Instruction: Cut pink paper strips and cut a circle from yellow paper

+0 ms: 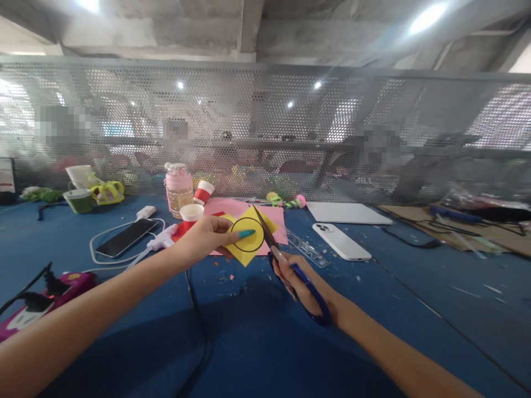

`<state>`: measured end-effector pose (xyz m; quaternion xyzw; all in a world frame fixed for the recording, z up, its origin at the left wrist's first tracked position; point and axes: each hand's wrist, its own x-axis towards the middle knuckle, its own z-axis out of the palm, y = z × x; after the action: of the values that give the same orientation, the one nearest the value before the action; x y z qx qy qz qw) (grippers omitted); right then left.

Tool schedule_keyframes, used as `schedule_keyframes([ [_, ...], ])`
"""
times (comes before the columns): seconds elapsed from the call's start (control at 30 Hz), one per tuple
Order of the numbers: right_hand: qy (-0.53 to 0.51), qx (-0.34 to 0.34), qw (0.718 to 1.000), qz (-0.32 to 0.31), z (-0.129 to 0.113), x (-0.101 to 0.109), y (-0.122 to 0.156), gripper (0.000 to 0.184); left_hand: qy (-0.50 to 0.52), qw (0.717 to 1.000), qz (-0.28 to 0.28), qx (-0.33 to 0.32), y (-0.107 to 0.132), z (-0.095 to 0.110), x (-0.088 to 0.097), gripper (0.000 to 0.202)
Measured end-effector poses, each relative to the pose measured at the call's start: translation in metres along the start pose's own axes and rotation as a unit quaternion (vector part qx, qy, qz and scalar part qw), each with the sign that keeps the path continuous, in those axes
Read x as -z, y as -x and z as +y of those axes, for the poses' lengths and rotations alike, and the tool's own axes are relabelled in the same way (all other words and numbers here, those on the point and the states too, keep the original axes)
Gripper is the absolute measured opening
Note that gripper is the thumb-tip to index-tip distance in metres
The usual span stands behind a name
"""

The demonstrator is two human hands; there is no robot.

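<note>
My left hand (pixel 213 236) pinches a square of yellow paper (pixel 246 257) between thumb and fingers. A black circle is drawn on the paper, and my thumb lies across its left part. My right hand (pixel 296 276) is wrapped around the dark blue handles of a pair of scissors (pixel 266 232). The blades point up and to the left at the paper's right edge, close to the circle's line. Beneath and behind the yellow square lies a sheet of pink paper (pixel 276 216) on the blue table.
Left of the paper are a red-and-white paper cup (pixel 191 214), a pink bottle (pixel 180 190), a glue gun (pixel 162 236), a black phone (pixel 127 237) and a purple power strip (pixel 77 287). A white phone (pixel 342 241) and a clear stencil ruler (pixel 309 250) lie right. A perforated screen (pixel 257 127) stands behind.
</note>
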<state>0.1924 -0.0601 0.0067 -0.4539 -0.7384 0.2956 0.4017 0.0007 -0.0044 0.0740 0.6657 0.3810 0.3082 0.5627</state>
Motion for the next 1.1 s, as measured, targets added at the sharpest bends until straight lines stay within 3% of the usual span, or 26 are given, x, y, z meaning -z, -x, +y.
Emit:
schedule_keyframes([
  [0.53,-0.022,-0.009,1.0,-0.008,0.001,-0.002,0.001,0.049,-0.002,1.0,0.03,-0.006,0.001,-0.001,-0.002,0.014],
  [0.8,-0.027,-0.014,0.999,-0.009,0.01,-0.003,0.002,0.051,-0.017,1.0,-0.002,-0.018,0.003,-0.001,-0.005,0.023],
  [1.1,0.016,0.007,1.0,0.004,0.002,-0.001,0.001,0.053,-0.02,1.0,-0.002,-0.015,0.004,0.001,-0.006,0.024],
])
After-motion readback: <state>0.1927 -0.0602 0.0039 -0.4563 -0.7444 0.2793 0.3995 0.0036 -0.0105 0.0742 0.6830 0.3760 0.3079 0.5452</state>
